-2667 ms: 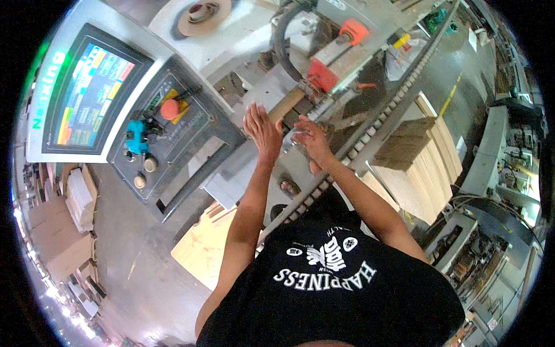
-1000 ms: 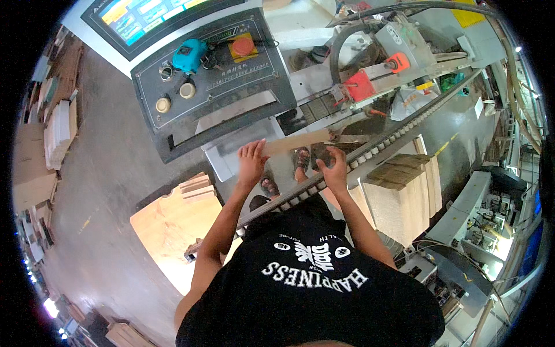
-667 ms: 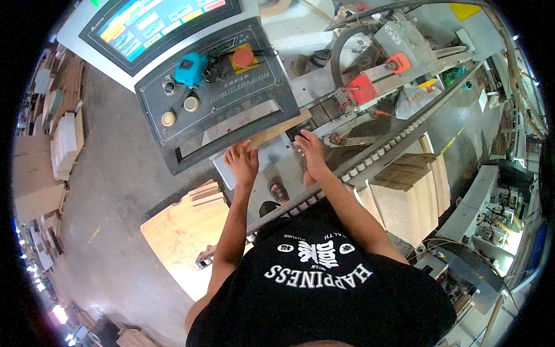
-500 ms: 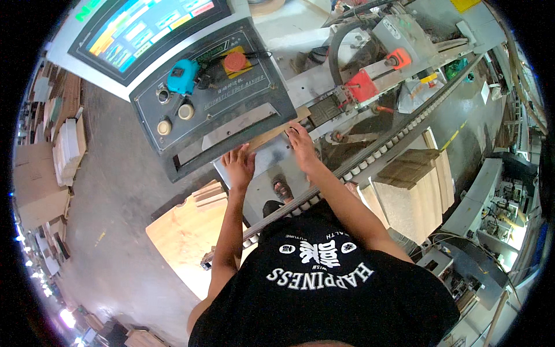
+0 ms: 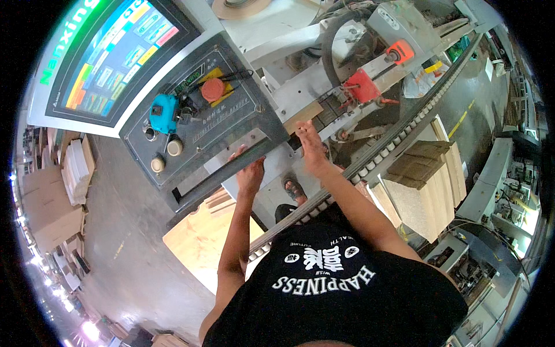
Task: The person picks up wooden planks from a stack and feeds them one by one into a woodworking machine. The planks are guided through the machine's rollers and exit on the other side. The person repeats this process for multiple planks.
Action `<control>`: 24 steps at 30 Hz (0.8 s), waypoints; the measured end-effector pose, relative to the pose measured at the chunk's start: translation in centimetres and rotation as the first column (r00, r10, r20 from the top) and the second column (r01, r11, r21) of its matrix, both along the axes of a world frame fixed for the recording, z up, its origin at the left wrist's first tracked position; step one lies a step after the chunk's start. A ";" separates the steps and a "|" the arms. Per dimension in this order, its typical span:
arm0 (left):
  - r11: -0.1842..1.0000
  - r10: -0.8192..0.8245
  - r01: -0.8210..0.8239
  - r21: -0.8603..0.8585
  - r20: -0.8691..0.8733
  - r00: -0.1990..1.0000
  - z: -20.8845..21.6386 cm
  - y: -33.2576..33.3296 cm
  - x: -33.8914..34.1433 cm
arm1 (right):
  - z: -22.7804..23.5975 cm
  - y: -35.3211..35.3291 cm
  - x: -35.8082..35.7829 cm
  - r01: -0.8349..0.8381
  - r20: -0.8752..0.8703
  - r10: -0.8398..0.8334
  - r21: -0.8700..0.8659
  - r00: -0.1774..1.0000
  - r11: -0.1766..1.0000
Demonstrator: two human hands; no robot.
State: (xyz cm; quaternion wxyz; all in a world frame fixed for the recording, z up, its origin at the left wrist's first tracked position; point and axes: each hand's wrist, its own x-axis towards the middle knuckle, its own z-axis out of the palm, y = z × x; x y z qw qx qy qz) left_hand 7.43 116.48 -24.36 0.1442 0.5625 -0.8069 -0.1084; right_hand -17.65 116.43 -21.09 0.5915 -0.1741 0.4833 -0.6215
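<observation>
A narrow wooden strip (image 5: pixel 304 118) lies on the machine bed, its right end showing beyond the corner of the black control panel (image 5: pixel 225 124); the panel hides the rest. My right hand (image 5: pixel 313 149) is at the strip's near edge with fingers stretched forward; whether they touch it I cannot tell. My left hand (image 5: pixel 250 176) reaches under the panel's near edge. A dark bar crosses its fingers, and the outstretched fingertips show through the panel's slot. Neither hand visibly grips anything.
A lit screen (image 5: pixel 118 61) stands beyond the panel, which carries a red button (image 5: pixel 212 89) and a turquoise device (image 5: pixel 164 113). To the right are a red guard (image 5: pixel 362 87) and a roller rail (image 5: pixel 399 130). Stacked boards (image 5: pixel 425 185) and a wooden board (image 5: pixel 202 240) flank me.
The strip has shifted away from me, under the panel. My left fingers have moved from the panel's front to beneath its edge. The view has shifted, bringing more screen into sight.
</observation>
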 end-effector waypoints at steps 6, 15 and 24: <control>0.996 -0.067 0.064 -0.069 -0.044 0.997 -1.8 -2.3 -4.9 | 0.3 -1.9 -4.6 0.083 -0.009 -0.084 -0.094 0.996 0.992; 0.990 -0.069 0.031 -0.141 -0.273 0.960 -2.0 -4.6 -13.8 | 1.1 -0.2 -8.6 -0.181 -0.775 0.026 -0.114 0.631 0.977; 0.984 -0.131 0.080 -0.156 -0.347 0.929 2.0 -7.9 -20.5 | 1.5 17.5 -11.0 -0.073 -0.963 -0.080 -0.101 0.257 0.992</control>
